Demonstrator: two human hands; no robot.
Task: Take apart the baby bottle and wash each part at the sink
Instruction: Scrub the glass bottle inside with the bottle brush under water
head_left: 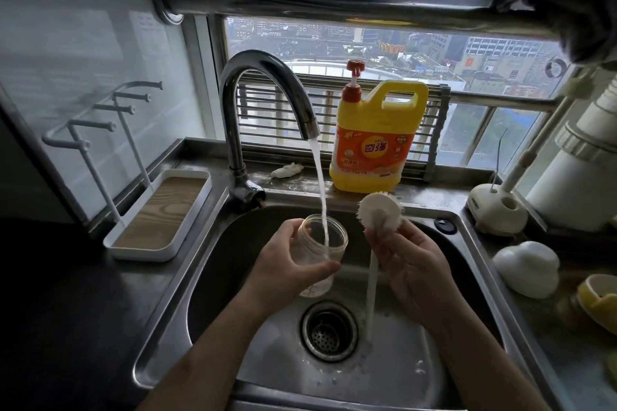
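Note:
My left hand (283,264) grips the clear bottle body (323,243), mouth up and tilted a little, over the steel sink (467,243). Water from the curved tap (260,103) runs straight into the bottle's mouth. To the right, my right hand (410,264) holds a round white brush (380,210) by its neck, bristle head up, apart from the bottle. A thin stream of water falls from that hand down beside the drain strainer (329,330). A white dome-shaped part (526,267) and a yellow part (597,304) lie on the right counter.
A yellow dish soap jug (374,143) with a red pump stands on the ledge behind the sink. A white drying rack with pegs and a tray (160,213) sits at the left. A white holder (497,210) and a crumpled white cloth (287,170) rest near the sink rim.

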